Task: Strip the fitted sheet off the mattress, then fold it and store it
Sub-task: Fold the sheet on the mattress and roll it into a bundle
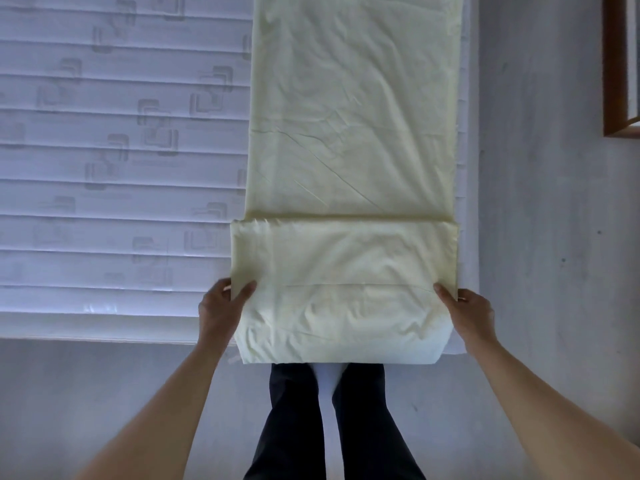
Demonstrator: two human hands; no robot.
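Mattress (104,168) lies bare at nine o'clock. Left hand (221,306) pinches the folded sheet (346,168) (a long strip along the mattress's three-o'clock side); right hand (471,313) pinches the opposite edge. Uneven pulls would probably skew the next fold, and the overhanging end could slide floorward.

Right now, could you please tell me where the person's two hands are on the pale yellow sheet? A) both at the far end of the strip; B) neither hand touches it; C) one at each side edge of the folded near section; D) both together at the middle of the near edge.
C: the left hand and right hand each pinch a side edge of the sheet's folded near section.
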